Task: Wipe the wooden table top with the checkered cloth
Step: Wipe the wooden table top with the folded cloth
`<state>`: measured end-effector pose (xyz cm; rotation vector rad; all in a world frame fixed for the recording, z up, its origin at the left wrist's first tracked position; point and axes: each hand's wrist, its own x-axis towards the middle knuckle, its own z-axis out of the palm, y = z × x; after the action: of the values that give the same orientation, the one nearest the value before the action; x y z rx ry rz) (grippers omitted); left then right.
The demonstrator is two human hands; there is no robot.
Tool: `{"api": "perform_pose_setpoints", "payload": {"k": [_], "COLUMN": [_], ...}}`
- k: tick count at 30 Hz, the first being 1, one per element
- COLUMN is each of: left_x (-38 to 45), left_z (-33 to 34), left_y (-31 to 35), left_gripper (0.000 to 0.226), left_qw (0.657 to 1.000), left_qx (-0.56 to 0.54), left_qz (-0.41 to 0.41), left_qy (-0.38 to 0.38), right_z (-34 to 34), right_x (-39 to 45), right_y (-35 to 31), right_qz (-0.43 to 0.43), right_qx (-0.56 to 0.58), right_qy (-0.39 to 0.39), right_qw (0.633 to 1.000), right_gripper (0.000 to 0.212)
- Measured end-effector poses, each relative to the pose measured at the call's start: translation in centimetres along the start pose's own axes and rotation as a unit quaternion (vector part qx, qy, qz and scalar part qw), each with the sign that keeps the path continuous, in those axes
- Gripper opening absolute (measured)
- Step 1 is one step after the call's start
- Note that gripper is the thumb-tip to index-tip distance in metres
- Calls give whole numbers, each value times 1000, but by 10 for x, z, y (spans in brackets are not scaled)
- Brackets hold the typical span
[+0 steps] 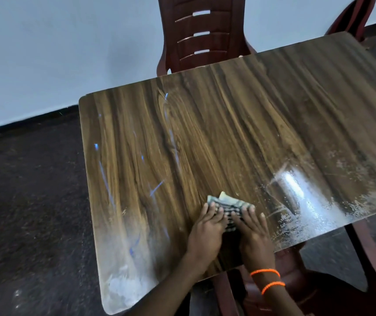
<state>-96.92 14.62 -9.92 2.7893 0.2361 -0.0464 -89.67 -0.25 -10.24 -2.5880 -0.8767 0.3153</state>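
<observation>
Chairs, wall and floor around the work spot

A dark red plastic chair with slots in its back is standing at the far side, against a pale wall. A second chair of the same colour is showing at the upper right corner, and part of another chair is sitting at the near edge. A dark speckled floor is spreading to the left, meeting a black skirting strip.

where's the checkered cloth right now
In the head view the checkered cloth lies on the wooden table top near its near edge, pressed flat under the left hand and right hand, left of the whitish smear.
</observation>
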Motion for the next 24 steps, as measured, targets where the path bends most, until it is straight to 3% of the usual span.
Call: {"api": "perform_pose_setpoints", "payload": {"k": [6,11,17,21,24], "left_x": [93,94,24,-17,-7], "left_z": [-13,-37,-52,-31,-17], "left_y": [-28,-91,-109,-88,-62], "left_gripper": [45,44,39,33,35], "left_qw": [998,997,993,994,997], "left_qx": [37,52,50,14,5], "left_qz": [-16,-47,-81,-74,-23], "left_qy": [-41,-21,64,81,68], "right_z": [-8,11,41,35,21], "right_x": [95,140,104,59,44], "right_y": [-4,-54,-98,-81,-48], "right_qz": [69,32,-50,-70,-42], "right_qx": [17,27,43,48,46], "right_qy": [20,-12,-21,-30,-26], "right_qw": [997,999,998,996,998], "right_gripper": [57,59,48,46,47]}}
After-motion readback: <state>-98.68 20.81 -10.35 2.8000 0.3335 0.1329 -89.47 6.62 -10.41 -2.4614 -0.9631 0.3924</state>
